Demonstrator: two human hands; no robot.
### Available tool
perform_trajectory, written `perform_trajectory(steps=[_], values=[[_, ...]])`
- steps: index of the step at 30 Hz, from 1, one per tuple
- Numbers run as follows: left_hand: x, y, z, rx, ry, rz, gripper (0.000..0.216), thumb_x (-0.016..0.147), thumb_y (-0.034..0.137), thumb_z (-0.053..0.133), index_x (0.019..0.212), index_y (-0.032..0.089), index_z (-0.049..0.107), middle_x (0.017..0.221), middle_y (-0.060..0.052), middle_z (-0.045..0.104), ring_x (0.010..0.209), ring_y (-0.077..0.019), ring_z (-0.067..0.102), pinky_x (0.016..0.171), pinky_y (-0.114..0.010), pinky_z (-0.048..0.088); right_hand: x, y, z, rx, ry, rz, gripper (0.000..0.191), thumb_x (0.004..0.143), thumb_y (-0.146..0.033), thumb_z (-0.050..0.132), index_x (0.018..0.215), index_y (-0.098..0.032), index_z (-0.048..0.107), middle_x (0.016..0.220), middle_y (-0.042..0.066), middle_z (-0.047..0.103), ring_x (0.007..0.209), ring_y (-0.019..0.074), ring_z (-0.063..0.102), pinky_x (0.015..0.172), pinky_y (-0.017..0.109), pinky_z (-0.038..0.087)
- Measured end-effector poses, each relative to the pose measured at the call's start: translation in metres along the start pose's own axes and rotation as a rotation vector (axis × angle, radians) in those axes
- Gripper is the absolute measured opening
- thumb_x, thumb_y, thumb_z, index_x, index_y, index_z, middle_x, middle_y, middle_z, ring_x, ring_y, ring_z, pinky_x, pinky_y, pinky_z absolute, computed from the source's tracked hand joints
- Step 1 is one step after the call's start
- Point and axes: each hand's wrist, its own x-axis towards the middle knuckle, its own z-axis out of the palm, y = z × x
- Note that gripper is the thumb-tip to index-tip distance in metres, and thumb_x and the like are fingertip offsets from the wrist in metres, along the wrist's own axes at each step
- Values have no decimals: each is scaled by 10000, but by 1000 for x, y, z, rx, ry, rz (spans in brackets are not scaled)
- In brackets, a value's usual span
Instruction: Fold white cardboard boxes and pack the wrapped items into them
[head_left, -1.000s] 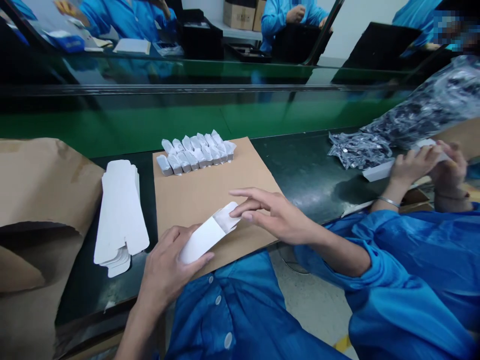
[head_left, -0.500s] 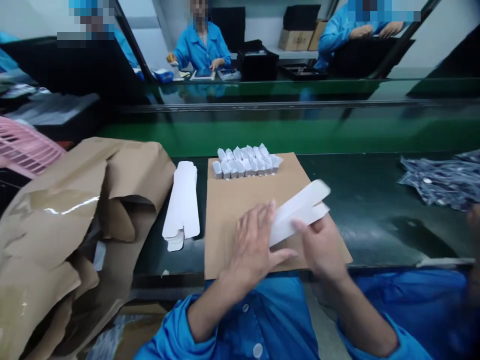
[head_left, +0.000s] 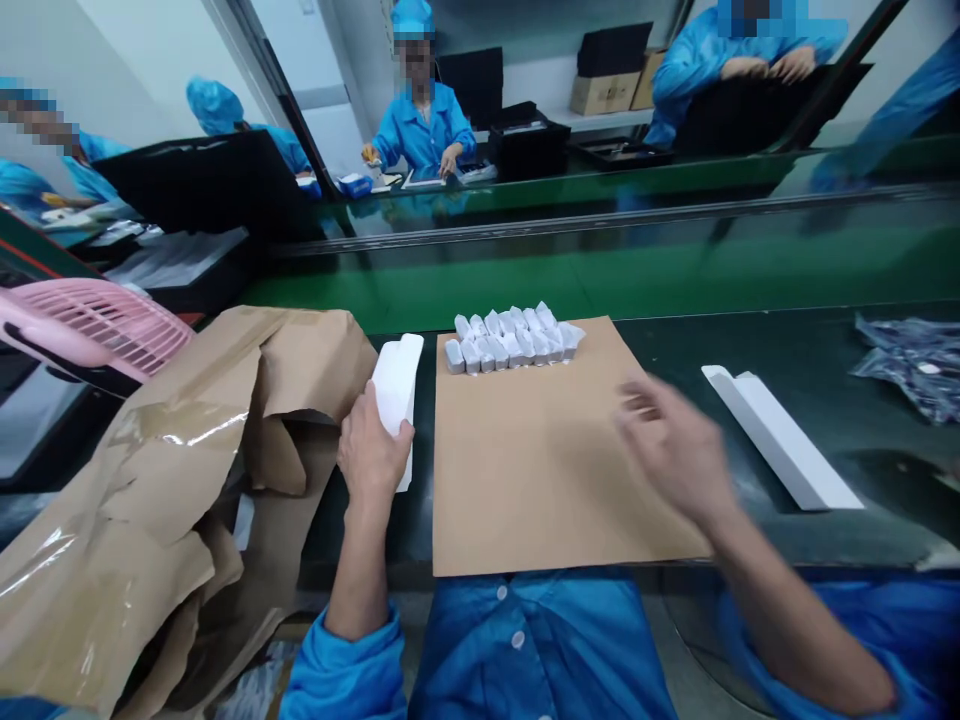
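My left hand [head_left: 372, 445] is at the stack of flat white cartons [head_left: 397, 380] left of the cardboard sheet, fingers on its left edge and thumb on its right. How many cartons it grips I cannot tell. My right hand [head_left: 675, 445] hangs over the right part of the brown cardboard sheet [head_left: 510, 470], its fingers smeared by motion; no object shows in it. To its right, a long white carton [head_left: 780, 435], folded into shape, lies slanting on the dark table. Two rows of small whitish wrapped pieces [head_left: 514, 340] stand along the sheet's far edge.
A large torn brown paper wrapping [head_left: 172, 480] bulges at the left, beside a pink fan [head_left: 97, 320]. Dark plastic-bagged items [head_left: 915, 365] lie at the far right. Beyond the green belt [head_left: 675, 255], several people in blue work behind black cases.
The white carton has left both hands and now lies on the table at right. My left hand has moved left to the carton stack; my right hand has come away without the carton.
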Motion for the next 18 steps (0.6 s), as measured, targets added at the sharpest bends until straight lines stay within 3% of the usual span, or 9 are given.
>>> perform_trajectory(steps=[3,4,6,8,10,12,13,16,18], values=[[-30,25,-4,-125,106,100,810,856,389,586,1541,188,202,1421,-207,497,1305,-378,490,1011,-546,463,-30,-61,65,473,-400,72,620,888,-422,621,1435,-223,405,1290,130,609,1046,219,642,896,410,545],[-44,34,-5,-216,122,148,863,841,403,618,1549,207,165,1435,-201,477,1326,-365,472,1033,-536,455,-34,-75,80,620,-439,86,648,888,-420,623,1448,-214,371,1331,140,583,1079,215,634,894,382,548],[-73,48,-8,-450,51,196,938,819,421,662,1556,233,113,1422,-197,472,1286,-330,522,990,-489,506,-32,-90,94,791,-410,113,502,925,-388,563,1365,-179,438,1249,128,628,1033,198,640,846,330,551],[-90,50,-16,-729,-75,169,992,805,436,682,1559,244,66,1419,-191,479,1214,-296,592,928,-436,553,-23,-90,84,779,-471,87,315,927,-326,544,1194,-158,545,1084,82,673,918,177,642,764,285,541],[-88,43,-28,-948,-118,61,906,846,444,635,1556,247,108,1336,-156,571,1132,-262,643,894,-399,568,-14,-80,58,660,-700,-11,213,886,-275,591,1061,-154,600,968,40,672,830,161,628,697,254,520],[-73,31,-38,-1033,-204,-26,735,854,449,628,1488,206,347,1136,-112,688,959,-231,693,783,-336,587,-8,-71,33,501,-927,-132,184,876,-253,601,1032,-161,629,928,25,670,802,159,627,687,255,516],[-64,26,-42,-1045,-261,-52,640,836,438,658,1398,184,486,1013,-85,719,849,-207,696,711,-297,580,-9,-68,24,410,-961,-177,216,890,-255,589,1084,-169,630,960,35,677,836,172,635,723,276,526],[-49,24,-42,-1086,-340,-98,399,798,395,723,1124,168,689,796,-22,715,671,-141,649,591,-219,526,-26,-69,22,113,-777,-261,521,878,-327,647,1357,-173,513,1170,119,652,1047,272,616,903,425,509],[-48,35,-36,-1111,-323,-107,302,785,358,749,1033,188,719,780,4,708,661,-111,634,583,-186,503,-49,-76,34,-83,-473,-278,931,792,-406,758,1536,-145,263,1359,216,535,1233,383,502,1027,582,397]])
